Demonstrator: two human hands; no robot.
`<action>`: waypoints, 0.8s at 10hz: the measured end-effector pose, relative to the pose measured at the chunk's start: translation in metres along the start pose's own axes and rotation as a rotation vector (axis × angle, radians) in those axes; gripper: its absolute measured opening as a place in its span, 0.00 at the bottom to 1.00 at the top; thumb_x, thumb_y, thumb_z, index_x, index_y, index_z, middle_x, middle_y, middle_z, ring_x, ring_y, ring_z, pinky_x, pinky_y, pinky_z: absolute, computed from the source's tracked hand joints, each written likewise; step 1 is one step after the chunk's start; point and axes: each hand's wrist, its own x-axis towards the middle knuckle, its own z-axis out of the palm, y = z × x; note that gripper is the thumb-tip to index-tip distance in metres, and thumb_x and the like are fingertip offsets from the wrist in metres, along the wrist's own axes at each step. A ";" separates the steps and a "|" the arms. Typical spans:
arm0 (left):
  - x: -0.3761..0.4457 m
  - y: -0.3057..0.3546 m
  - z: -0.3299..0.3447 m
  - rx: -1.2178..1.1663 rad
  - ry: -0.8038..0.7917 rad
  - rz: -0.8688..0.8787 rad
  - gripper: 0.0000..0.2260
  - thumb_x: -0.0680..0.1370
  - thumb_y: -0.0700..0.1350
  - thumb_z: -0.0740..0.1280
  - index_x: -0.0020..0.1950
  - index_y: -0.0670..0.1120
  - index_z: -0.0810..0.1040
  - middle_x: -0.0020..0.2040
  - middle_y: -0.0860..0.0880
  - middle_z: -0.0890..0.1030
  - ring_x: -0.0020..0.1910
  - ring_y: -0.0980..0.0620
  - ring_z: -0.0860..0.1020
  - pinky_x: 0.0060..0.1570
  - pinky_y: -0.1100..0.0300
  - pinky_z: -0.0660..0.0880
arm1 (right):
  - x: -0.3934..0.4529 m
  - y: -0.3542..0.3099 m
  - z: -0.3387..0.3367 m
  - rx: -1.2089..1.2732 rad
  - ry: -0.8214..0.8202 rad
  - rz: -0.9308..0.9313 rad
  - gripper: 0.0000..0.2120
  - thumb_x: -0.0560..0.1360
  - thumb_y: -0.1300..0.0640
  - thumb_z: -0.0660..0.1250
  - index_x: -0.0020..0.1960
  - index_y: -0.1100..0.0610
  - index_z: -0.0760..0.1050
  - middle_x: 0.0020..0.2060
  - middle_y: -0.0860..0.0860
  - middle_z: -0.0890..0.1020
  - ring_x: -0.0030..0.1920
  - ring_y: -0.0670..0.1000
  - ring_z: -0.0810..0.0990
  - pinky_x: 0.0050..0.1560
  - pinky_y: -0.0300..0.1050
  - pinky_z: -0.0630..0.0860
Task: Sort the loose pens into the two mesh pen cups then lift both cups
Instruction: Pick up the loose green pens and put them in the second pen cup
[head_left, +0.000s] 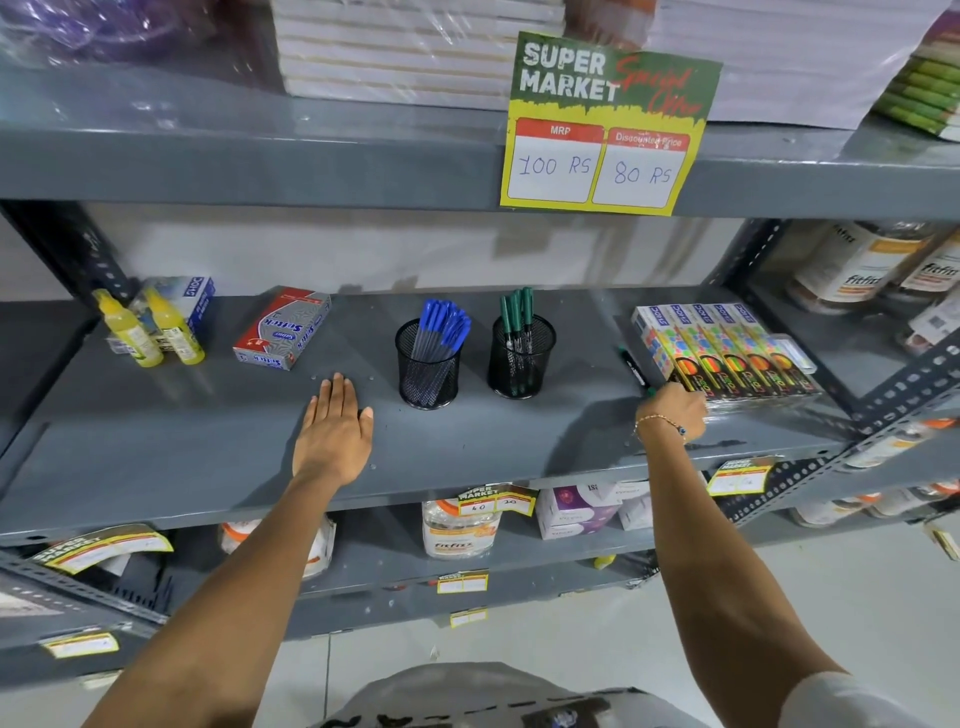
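Two black mesh pen cups stand side by side on the grey shelf (208, 441). The left cup (427, 370) holds several blue-capped pens (444, 325). The right cup (521, 358) holds three green-capped pens (516, 310). One loose pen (634, 365) with a black barrel and a green tip lies on the shelf to the right of the cups. My right hand (674, 410) is closed on that pen's near end. Left of the blue cup, my left hand (335, 431) rests flat on the shelf, palm down, holding nothing.
A row of colourful marker boxes (727, 348) lies right beside my right hand. A red and grey pen box (283, 327) and two yellow glue bottles (150, 327) sit at the shelf's left. The upper shelf edge carries a price sign (608, 124).
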 end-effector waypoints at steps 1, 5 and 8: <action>0.000 0.000 0.000 -0.001 -0.007 0.000 0.27 0.82 0.51 0.43 0.77 0.38 0.45 0.79 0.41 0.46 0.78 0.46 0.45 0.77 0.52 0.44 | -0.005 -0.009 -0.002 -0.028 0.022 -0.041 0.17 0.72 0.58 0.71 0.58 0.64 0.75 0.61 0.62 0.71 0.59 0.61 0.73 0.57 0.55 0.74; -0.001 0.001 -0.001 -0.004 -0.007 -0.005 0.27 0.82 0.51 0.44 0.77 0.38 0.45 0.79 0.41 0.47 0.78 0.45 0.46 0.77 0.51 0.44 | -0.027 -0.094 -0.063 0.926 0.367 -0.546 0.14 0.79 0.51 0.60 0.50 0.64 0.70 0.31 0.53 0.75 0.32 0.53 0.73 0.30 0.40 0.64; 0.001 0.001 0.000 -0.015 -0.006 -0.007 0.26 0.82 0.50 0.45 0.77 0.37 0.46 0.79 0.41 0.47 0.78 0.45 0.46 0.77 0.52 0.44 | -0.045 -0.118 -0.019 0.482 0.101 -0.790 0.16 0.80 0.49 0.56 0.55 0.62 0.68 0.42 0.61 0.82 0.44 0.64 0.79 0.34 0.45 0.64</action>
